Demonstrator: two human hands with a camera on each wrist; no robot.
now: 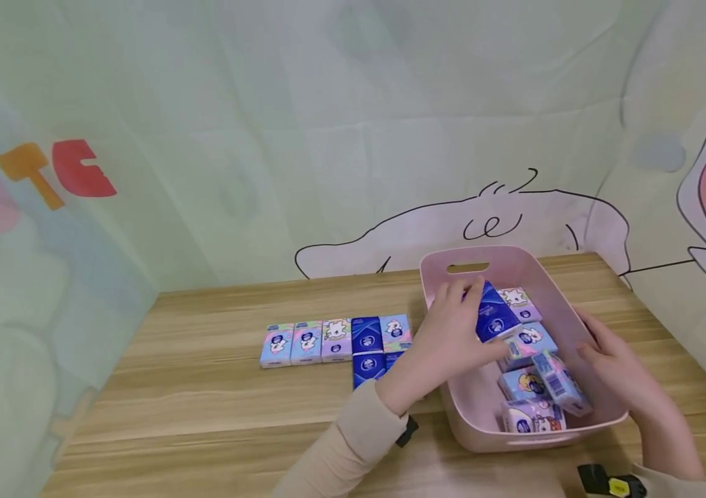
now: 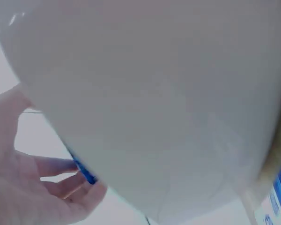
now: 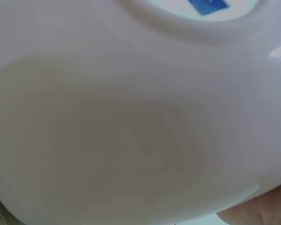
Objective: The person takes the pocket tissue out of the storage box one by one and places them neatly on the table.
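Note:
A pink plastic basket stands on the wooden table, with several small tissue packs inside. Over its left side reaches my left hand, which holds a dark blue tissue pack above the others. In the left wrist view the basket wall hides most of that blue pack; only an edge shows by the fingertips. My right hand grips the basket's right rim, thumb on the inner side. Below the blue pack lie light blue and pink cartoon packs, some tilted against each other.
Left of the basket, several tissue packs lie side by side in a row, cartoon ones and a dark blue one. Another blue pack lies in front, partly behind my left forearm. A printed cloth backdrop hangs behind the table.

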